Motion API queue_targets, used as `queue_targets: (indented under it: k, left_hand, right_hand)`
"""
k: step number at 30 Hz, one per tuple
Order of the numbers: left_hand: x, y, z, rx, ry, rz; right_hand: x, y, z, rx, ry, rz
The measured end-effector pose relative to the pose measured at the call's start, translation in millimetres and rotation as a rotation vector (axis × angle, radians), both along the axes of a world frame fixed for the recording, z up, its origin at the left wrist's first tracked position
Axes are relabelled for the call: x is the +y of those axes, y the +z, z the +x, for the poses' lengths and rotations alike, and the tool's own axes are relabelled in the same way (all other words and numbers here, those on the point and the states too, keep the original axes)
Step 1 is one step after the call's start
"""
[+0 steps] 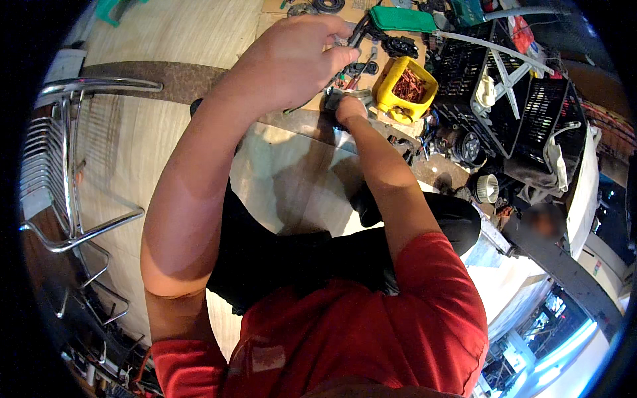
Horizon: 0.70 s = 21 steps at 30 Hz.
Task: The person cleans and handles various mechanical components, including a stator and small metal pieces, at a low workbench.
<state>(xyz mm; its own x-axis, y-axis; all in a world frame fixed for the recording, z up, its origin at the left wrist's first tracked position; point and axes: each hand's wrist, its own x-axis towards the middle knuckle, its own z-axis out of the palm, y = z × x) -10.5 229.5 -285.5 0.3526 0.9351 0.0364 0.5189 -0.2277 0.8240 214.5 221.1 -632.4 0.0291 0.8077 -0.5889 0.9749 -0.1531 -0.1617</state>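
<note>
1. While both hands meet at the far edge of the bench [292, 179], the left hand [292, 63] is curled shut from above on a small dark part [355, 40], which may be a tool grip; its exact kind cannot be told.
2. Lower down, the right hand [350, 106] is closed around a small metal piece [345, 96], holding it just under the left hand; the two hands are near each other, not touching.
3. Just beside the hands, to the right, stands a yellow tub [398, 99] of reddish small parts [409, 83]; black crates [504, 99] lie farther right, a green case [401, 18] beyond.
4. Judged step: a fitting or tightening stage, one hand steadying the piece while the other works on it.
5. Judged next move: this calls for a firm hold below and a short, controlled action from above, so the piece does not slip.
</note>
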Motion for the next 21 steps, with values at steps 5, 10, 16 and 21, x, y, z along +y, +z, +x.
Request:
queue_targets:
  k: [5, 10, 16, 21]
  left_hand:
    - [-5, 17, 8, 0.148, -0.06, 0.156]
    - [-18, 9, 15, 0.067, -0.064, 0.103]
    - [-26, 10, 15, 0.144, -0.083, 0.173]
    - [-30, 1, 22, 0.115, -0.077, 0.12]
  right_hand:
    - [-52, 1, 65, 0.446, -0.366, 0.338]
    - [-74, 37, 74, 1.081, -0.716, 0.046]
    - [-55, 147, 34, 1.04, -0.436, 0.119]
    - [-44, 237, 12, 0.861, -0.192, 0.296]
